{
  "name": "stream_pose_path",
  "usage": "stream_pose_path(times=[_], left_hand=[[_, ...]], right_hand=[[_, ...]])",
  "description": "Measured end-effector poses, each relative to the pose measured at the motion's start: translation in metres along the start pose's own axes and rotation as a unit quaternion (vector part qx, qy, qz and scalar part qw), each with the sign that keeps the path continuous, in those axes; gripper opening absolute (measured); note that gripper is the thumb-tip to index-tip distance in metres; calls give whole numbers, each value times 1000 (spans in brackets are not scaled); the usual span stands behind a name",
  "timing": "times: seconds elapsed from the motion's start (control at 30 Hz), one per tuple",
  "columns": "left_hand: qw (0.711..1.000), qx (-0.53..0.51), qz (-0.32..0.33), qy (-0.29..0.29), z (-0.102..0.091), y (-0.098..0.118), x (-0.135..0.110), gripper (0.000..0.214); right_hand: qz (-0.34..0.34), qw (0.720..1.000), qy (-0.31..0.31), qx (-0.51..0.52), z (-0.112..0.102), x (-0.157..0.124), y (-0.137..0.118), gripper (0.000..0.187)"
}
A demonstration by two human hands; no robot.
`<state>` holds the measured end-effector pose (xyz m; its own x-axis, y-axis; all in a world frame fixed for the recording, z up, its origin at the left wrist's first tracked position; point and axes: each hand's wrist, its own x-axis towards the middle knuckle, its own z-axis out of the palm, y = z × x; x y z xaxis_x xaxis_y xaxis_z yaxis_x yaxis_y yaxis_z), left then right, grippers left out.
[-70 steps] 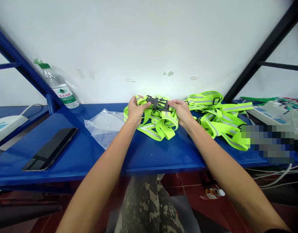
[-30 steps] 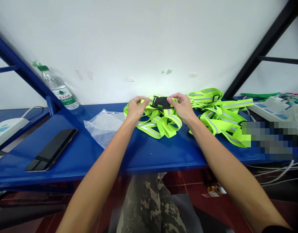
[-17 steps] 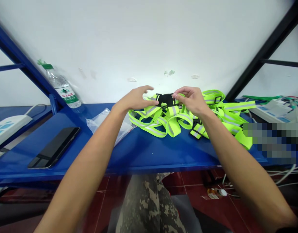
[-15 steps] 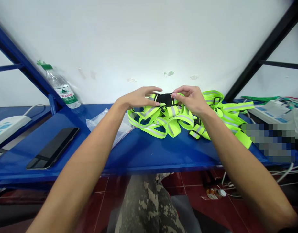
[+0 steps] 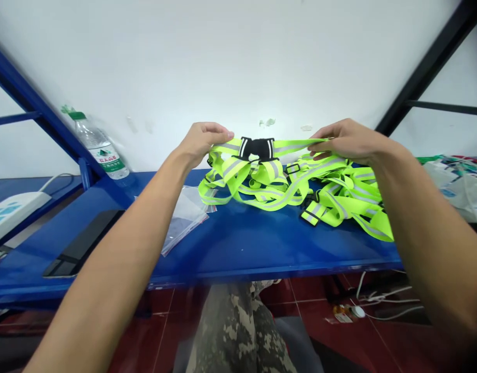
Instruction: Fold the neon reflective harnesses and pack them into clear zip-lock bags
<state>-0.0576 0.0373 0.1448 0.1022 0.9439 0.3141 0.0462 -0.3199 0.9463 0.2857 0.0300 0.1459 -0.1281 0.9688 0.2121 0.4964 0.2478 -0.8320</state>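
Over the middle of the blue steel bench [image 5: 261, 243], the left hand [image 5: 201, 145] and right hand [image 5: 349, 142] both close on a lime reflective harness [image 5: 269, 173], holding its straps spread sideways (the right's pinch is harder to read). Its black buckle panel [image 5: 257, 148] lies nearer the left hand, the long axis running left-right along the bench's back edge. A water bottle [image 5: 100, 150] stands beyond, toward the back-left corner.

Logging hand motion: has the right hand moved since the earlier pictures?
Yes, the right hand has moved rightward and up, farther from the water bottle.
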Motion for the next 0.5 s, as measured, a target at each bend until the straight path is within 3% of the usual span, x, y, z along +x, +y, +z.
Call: stream_pose_path(times=[0.17, 0.3, 0.4, 0.5], left_hand=[[996, 53, -74, -16, -14, 2, -9, 32], [978, 172, -89, -74, -26, -2, -3, 35], [962, 270, -7, -37, -30, -10, 8, 30], [937, 328, 109, 48, -25, -15, 15, 22]], right_hand=[[60, 998, -15, 23, -10, -4, 3, 17], [116, 992, -34, 45, -17, -7, 17, 12], [121, 986, -111, 15, -21, -11, 25, 28], [64, 982, -177, 7, -19, -17, 26, 46]])
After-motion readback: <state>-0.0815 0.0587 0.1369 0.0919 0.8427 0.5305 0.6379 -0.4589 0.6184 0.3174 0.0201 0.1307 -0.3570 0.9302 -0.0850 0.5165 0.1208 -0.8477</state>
